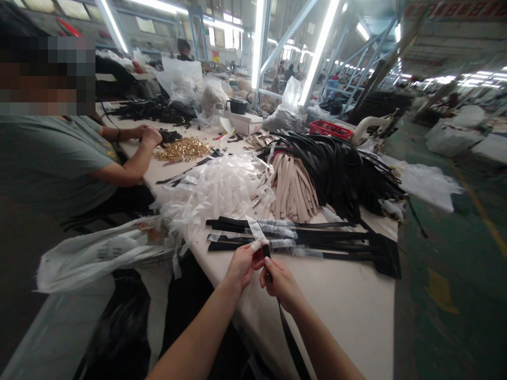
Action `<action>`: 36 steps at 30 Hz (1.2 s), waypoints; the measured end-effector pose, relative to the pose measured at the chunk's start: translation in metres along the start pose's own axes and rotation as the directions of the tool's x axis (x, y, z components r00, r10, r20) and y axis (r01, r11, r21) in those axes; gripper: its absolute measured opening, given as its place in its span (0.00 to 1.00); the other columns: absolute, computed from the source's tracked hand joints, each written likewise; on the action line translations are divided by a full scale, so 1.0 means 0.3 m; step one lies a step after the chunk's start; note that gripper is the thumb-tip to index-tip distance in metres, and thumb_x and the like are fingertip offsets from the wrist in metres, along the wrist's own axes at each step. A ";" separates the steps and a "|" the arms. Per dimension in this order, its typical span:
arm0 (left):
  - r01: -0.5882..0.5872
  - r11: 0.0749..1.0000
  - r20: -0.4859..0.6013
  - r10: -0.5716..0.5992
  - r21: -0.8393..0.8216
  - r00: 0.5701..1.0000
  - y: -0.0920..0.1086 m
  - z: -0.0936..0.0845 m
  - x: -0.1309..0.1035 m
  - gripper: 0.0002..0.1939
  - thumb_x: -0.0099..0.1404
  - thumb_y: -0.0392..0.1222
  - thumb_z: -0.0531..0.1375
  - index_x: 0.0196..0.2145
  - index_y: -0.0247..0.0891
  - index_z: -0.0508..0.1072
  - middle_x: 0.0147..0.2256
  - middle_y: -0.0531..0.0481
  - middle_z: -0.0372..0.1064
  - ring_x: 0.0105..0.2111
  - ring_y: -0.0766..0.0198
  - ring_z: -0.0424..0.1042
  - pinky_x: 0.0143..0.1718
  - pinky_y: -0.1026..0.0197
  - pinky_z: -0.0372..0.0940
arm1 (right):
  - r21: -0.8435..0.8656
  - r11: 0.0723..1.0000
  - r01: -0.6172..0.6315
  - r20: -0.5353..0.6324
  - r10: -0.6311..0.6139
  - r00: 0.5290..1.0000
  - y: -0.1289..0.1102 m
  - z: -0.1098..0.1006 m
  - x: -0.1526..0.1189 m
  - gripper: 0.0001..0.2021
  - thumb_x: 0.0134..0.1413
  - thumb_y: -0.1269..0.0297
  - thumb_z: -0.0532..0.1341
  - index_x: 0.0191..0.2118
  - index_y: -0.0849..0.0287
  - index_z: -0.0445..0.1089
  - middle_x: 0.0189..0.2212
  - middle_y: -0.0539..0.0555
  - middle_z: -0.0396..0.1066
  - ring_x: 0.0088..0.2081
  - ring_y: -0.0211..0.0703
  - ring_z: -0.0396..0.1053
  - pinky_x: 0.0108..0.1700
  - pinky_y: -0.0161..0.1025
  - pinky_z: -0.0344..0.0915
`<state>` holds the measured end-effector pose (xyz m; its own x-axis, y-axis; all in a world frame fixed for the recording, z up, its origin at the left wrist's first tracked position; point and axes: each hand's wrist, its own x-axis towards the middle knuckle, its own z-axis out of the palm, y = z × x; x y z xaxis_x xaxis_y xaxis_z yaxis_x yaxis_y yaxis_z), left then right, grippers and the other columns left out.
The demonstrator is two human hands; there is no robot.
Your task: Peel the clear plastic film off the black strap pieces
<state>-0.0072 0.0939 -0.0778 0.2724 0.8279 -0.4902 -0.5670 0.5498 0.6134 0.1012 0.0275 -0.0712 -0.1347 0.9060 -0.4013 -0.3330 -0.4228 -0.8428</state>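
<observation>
My left hand pinches a strip of whitish plastic film between thumb and finger; a pale wrap covers one fingertip. Close beside it, my right hand is closed around a black strap, whose end sticks up between both hands while its length hangs down toward me. The film meets the strap's top end, though the exact contact is partly covered by my fingers. Just beyond my hands lie several black straps in a row, their middles bound in clear film.
Behind the straps rises a heap of film strips, beside beige straps and a pile of black straps. At left a co-worker handles small parts near gold-coloured hardware. A red basket stands farther back. The table ends at right.
</observation>
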 end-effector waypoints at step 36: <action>-0.182 0.850 -0.084 0.255 0.494 0.963 -0.130 -0.002 -0.243 0.20 0.58 0.56 0.65 0.26 0.32 0.79 0.26 0.44 0.74 0.28 0.62 0.68 0.33 0.62 0.62 | -0.440 0.897 -0.028 -0.014 0.024 1.000 0.062 -0.121 -0.305 0.25 0.61 0.41 0.53 0.37 0.63 0.68 0.29 0.57 0.76 0.22 0.40 0.73 0.21 0.32 0.64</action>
<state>-0.0053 0.0121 -0.0663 0.0523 0.9286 -0.3675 -0.1479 0.3711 0.9167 0.1412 -0.0640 -0.0631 -0.1293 0.8952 -0.4265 0.1159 -0.4135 -0.9031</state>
